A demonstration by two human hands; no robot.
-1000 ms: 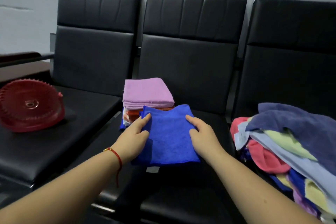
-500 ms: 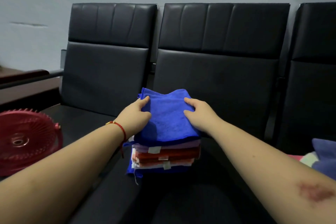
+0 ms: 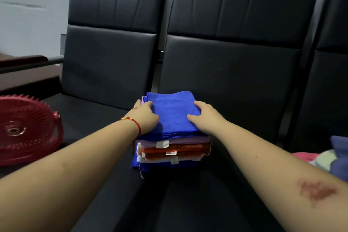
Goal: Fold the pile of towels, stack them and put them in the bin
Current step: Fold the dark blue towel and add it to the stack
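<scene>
both hands on the top towel of the stack

a folded blue towel lies on top of the stack of folded towels, which sits on the black seat of the middle chair. under the blue one the layers show lilac, red, pale pink and white, with another blue towel at the bottom; small white labels hang out of the near edges.

the left hand lies at the left side of the top towel, fingers bent over its edge and pressing down, though a true grip cannot be told. the right hand rests flat on the right side, fingers relaxed, gripping nothing.

at the right edge, part of the unfolded pile of towels shows in pink, pale green and dull blue.

a red round basket-like thing lies on the left seat; what it holds cannot be seen.
</scene>
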